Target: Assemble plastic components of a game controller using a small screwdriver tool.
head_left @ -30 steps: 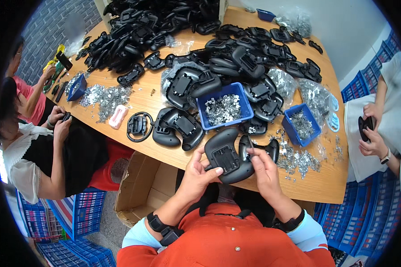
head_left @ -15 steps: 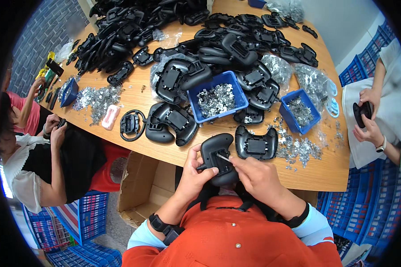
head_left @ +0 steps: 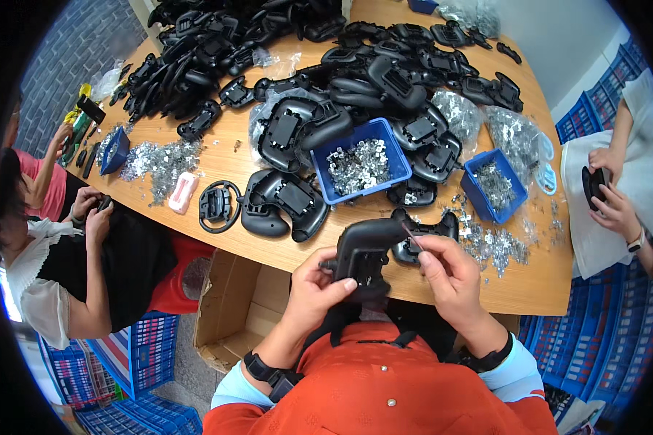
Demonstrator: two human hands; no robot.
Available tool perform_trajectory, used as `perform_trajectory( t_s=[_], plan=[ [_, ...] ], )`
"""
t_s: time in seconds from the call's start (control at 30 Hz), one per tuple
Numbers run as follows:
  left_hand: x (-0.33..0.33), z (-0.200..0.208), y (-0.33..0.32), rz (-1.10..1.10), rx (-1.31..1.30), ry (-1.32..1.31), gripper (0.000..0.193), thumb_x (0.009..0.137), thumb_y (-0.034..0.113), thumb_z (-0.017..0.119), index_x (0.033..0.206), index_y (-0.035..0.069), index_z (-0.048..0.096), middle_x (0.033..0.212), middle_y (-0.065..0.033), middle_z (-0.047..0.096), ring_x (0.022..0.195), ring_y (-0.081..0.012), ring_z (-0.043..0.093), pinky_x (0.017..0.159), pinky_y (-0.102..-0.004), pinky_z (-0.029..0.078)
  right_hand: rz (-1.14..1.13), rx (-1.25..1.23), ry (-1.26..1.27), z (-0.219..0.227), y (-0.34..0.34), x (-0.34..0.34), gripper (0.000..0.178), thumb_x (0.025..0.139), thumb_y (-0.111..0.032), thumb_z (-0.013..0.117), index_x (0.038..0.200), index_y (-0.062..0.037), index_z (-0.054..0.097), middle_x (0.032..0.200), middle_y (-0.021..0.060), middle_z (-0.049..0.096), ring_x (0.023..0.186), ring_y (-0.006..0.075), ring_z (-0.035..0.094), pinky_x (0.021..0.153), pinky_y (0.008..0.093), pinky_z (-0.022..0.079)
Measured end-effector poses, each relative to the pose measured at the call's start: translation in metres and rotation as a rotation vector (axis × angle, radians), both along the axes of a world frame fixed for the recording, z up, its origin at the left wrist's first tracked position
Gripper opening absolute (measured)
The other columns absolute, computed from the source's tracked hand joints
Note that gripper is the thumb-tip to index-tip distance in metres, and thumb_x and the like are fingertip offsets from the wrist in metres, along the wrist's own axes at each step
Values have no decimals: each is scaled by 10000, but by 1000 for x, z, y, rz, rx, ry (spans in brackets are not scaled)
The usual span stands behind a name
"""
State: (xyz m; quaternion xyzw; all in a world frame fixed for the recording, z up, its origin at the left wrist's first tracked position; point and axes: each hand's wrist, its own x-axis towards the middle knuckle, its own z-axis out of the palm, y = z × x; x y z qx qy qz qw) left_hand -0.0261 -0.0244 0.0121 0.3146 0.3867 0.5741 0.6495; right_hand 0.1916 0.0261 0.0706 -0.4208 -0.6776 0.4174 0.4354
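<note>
My left hand [head_left: 313,290] grips a black game controller shell [head_left: 361,250] by its left side, thumb across the front edge. The shell is tilted, with its battery recess facing me. In my right hand [head_left: 451,275], thumb and fingers pinch a thin metal tool [head_left: 411,235], its tip close to the shell's upper right grip. Whether the tip touches is unclear. Another black shell [head_left: 448,226] lies open behind the right hand. Beyond the held shell stands a blue bin [head_left: 370,191] of small shiny metal clips; a second blue bin [head_left: 508,209] is to its right.
A large heap of black shells [head_left: 203,51] covers the far table. Loose metal clips [head_left: 497,250] are scattered at right. A pink piece [head_left: 183,191] and a black wheel-shaped part [head_left: 218,205] lie at left. A cardboard box [head_left: 228,312] stands below the edge. People sit on both sides.
My right hand has drawn the tool out of the shell's recess and moved right and slightly up. The shell has turned and tipped in my left hand.
</note>
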Motion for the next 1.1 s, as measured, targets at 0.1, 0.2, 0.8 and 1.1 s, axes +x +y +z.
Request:
perform_trajectory(
  t_s=[0.1,0.2,0.8,1.1],
  plan=[
    [-8,15,8,129,661,829,423,659,-71,737,1058,50,668,1119,-116,660,928,-257,625,820,-363,502,3,24,-38,-1,-4,5,186,923,-30,589,1097,13,643,885,91,646,745,143,613,656,263,474],
    [-12,20,8,178,886,1213,443,571,-42,727,986,110,704,1094,-84,660,888,-280,592,768,-379,457,11,18,-122,-4,-4,13,179,914,-39,596,1079,3,647,873,108,645,721,187,616,639,292,471],
    [2,-25,-19,77,848,1528,315,733,143,682,1047,167,701,1081,-50,601,1003,-228,555,891,-403,370,117,226,-576,-43,-14,-5,212,869,-98,627,1074,-46,604,825,130,631,694,342,629,616,431,501],
    [-2,-29,-20,208,852,1413,373,631,130,800,976,127,657,1083,-101,614,1019,-308,570,907,-498,389,258,291,-685,-35,-22,-7,407,801,-25,660,1201,-48,594,786,99,594,655,272,643,551,383,520]
  ],
)
